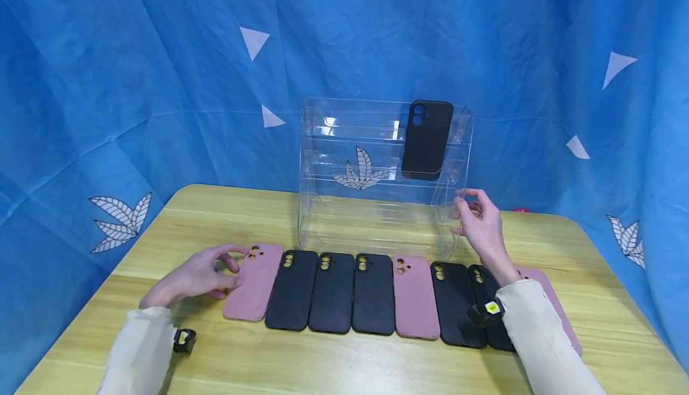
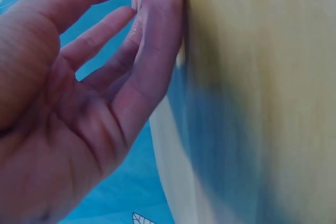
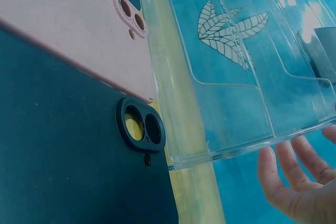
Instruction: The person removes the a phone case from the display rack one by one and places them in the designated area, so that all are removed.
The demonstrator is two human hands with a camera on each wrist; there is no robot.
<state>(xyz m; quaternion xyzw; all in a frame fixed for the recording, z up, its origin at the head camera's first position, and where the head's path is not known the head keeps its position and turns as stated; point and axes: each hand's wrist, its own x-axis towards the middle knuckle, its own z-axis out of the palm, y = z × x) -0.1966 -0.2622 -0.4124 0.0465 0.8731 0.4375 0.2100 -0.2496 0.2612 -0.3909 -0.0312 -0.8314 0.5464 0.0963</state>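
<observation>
My left hand (image 1: 201, 272) is at the left edge of a pink phone case (image 1: 254, 290), the leftmost in a row lying on the table. Its fingers bend loosely, with fingertips right at the case's edge; the left wrist view shows only a dark sliver of the case beyond them. At the right side of a clear tiered display rack (image 1: 371, 242), my right hand (image 1: 481, 221) has its fingertips on or close to the side panel. Those fingers (image 3: 286, 163) look relaxed along the panel's outer edge. One black phone case (image 1: 427, 140) leans upright in the rack's upper right.
Several black phone cases (image 1: 290, 290) and another pink case (image 1: 417, 299) continue the row before the rack. A further pink case (image 1: 554, 305) at the right end is partly covered by my forearm. A blue patterned curtain (image 1: 188, 84) hangs behind the wooden table (image 1: 258, 359).
</observation>
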